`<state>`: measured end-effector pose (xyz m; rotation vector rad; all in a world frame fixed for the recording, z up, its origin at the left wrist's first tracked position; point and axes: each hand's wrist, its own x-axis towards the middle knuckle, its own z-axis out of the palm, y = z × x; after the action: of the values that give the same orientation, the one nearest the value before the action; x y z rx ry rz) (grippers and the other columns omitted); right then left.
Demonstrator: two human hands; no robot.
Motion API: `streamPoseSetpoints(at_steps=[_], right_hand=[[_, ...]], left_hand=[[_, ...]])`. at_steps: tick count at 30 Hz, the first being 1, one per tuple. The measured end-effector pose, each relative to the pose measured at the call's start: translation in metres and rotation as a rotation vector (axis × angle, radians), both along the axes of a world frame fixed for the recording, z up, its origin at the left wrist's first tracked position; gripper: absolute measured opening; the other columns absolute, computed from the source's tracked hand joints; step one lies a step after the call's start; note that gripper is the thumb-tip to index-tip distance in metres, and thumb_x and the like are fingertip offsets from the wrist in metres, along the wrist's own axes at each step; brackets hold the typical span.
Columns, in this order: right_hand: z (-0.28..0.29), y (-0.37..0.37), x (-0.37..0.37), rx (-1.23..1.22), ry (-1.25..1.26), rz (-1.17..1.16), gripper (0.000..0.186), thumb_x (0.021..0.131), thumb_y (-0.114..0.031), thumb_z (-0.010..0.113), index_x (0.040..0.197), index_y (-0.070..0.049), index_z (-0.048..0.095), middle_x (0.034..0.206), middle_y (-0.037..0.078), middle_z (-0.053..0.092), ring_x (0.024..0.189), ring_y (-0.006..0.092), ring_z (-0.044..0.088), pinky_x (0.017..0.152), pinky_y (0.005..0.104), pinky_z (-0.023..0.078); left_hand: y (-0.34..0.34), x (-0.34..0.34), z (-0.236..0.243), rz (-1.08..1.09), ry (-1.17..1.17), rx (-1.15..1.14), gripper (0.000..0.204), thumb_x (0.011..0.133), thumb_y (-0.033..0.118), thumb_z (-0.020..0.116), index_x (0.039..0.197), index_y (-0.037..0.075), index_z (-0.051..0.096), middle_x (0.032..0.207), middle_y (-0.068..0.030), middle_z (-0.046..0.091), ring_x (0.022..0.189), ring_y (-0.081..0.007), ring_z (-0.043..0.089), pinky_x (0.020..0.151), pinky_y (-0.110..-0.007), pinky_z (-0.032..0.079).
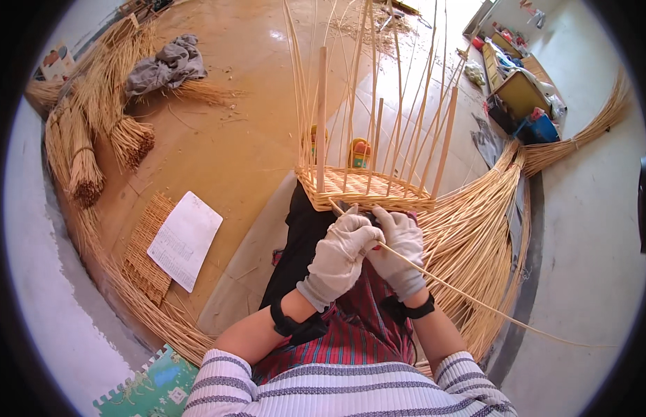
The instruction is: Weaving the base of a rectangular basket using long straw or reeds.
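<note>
A half-woven wicker basket (378, 186) rests before me, with a flat woven base, wooden posts and several tall thin rods standing up from it. My left hand (340, 257), in a white glove, is closed around a long pale wicker rod (469, 292). One end of that rod reaches the basket's near edge; the other trails far to the lower right. My right hand (401, 247), also gloved, is closed close beside the left, just below the edge. A dark thing with bits of red shows around its fingers, mostly hidden, so I cannot tell its kind.
Loose wicker rods (469, 243) fan out at my right. Tied bundles (80, 153) and a grey cloth (169, 64) lie at the left. A paper sheet (186, 240) lies on a woven panel (148, 247). Boxes and a blue container (538, 130) stand at the far right.
</note>
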<state>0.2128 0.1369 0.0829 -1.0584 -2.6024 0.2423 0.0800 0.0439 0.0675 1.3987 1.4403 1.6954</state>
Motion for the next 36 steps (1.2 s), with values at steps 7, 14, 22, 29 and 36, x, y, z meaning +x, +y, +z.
streamPoseSetpoints(at_steps=[7,14,22,29,36], right_hand=[[-0.016,-0.011,-0.016,-0.029,0.004,-0.002,0.068,0.078,-0.033,0.079,0.140,-0.011,0.061,0.112,0.017,0.065,0.102,0.0373,0.064,0.085,0.0489,0.052],[-0.009,-0.008,-0.023,-0.024,-0.082,0.053,0.068,0.079,-0.035,0.078,0.141,-0.012,0.062,0.113,0.017,0.068,0.102,0.0372,0.065,0.088,0.0478,0.053],[0.011,-0.013,-0.023,-0.036,-0.132,-0.041,0.071,0.076,-0.036,0.080,0.140,-0.011,0.064,0.116,0.017,0.066,0.107,0.0376,0.063,0.092,0.0464,0.052],[0.002,0.003,-0.028,-0.146,-0.064,-0.010,0.068,0.075,-0.036,0.079,0.138,-0.013,0.066,0.116,0.016,0.067,0.110,0.0368,0.063,0.096,0.0455,0.052],[-0.022,0.012,-0.027,0.020,-0.062,0.120,0.048,0.083,-0.035,0.072,0.128,-0.018,0.067,0.103,0.014,0.068,0.096,0.0369,0.067,0.083,0.0484,0.054]], left_hand=[[-0.006,-0.010,0.016,0.149,0.227,0.100,0.026,0.081,-0.011,0.065,0.100,0.005,0.069,0.097,-0.0107,0.062,0.095,-0.0291,0.064,0.102,-0.041,0.051],[-0.008,-0.010,0.012,0.167,0.137,0.109,0.023,0.083,-0.009,0.065,0.100,0.006,0.069,0.098,-0.0109,0.063,0.094,-0.0302,0.063,0.109,-0.047,0.049],[-0.010,-0.014,0.011,0.244,0.235,0.151,0.014,0.091,-0.003,0.066,0.101,0.007,0.070,0.099,-0.0111,0.065,0.096,-0.0312,0.067,0.111,-0.051,0.049],[-0.011,-0.010,0.010,0.308,0.195,0.155,0.027,0.086,-0.011,0.065,0.105,0.007,0.069,0.101,-0.0109,0.065,0.095,-0.0292,0.066,0.085,-0.038,0.054],[-0.005,0.001,0.006,0.386,0.191,0.151,0.034,0.085,-0.014,0.065,0.111,0.008,0.068,0.101,-0.0123,0.064,0.094,-0.0320,0.065,0.083,-0.039,0.054]])
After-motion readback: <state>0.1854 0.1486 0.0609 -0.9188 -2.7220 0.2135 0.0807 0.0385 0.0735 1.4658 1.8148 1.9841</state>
